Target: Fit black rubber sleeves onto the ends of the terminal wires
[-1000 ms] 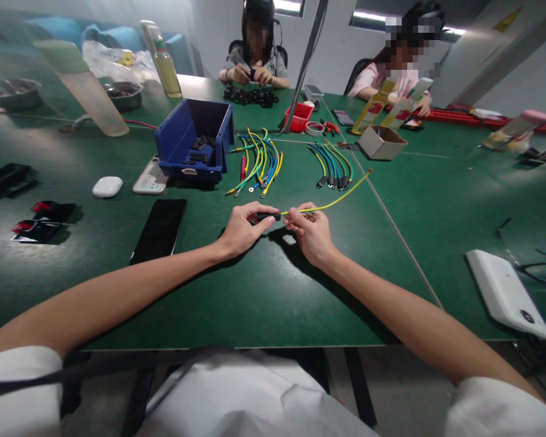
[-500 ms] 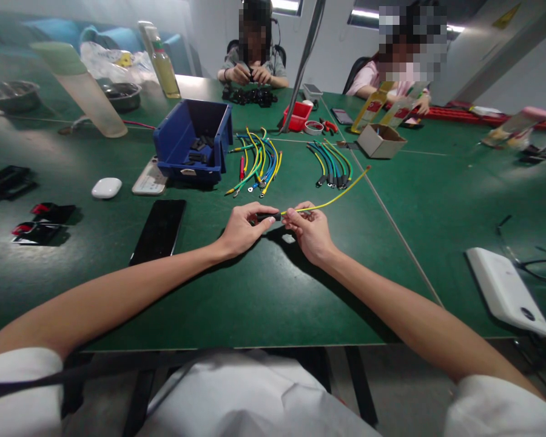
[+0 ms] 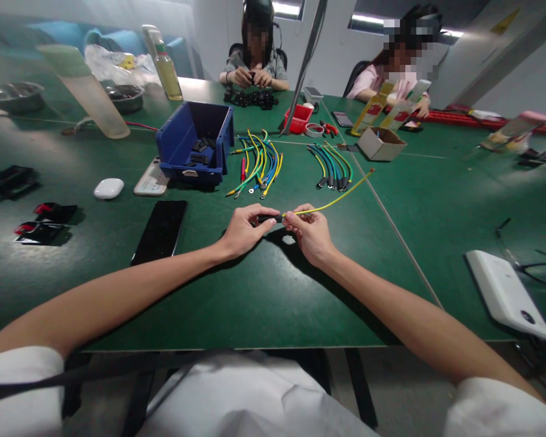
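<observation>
Directions are by clock face, centred on the sleeve, 12 pointing away from the wearer.

Left hand (image 3: 243, 232): at 9 o'clock, thumb and forefinger closed on a black sleeve (image 3: 275, 218) lying crosswise above the table (image 3: 277, 297). Right hand (image 3: 312, 235): at 3 to 4 o'clock, thumb and forefinger pinching a yellow wire (image 3: 339, 199) near the sleeve's right end. The wire's free end curves out toward 2 o'clock. Whether its near end sits inside the sleeve cannot be told; fingers cover the junction.

Surroundings: a pile (image 3: 264, 161) of loose coloured wires at 12; a row (image 3: 332, 167) of wires with dark ends near 2; a blue bin (image 3: 188, 172) between 10 and 11, containing black pieces (image 3: 202, 145); a dark phone (image 3: 159, 232) at 9.
</observation>
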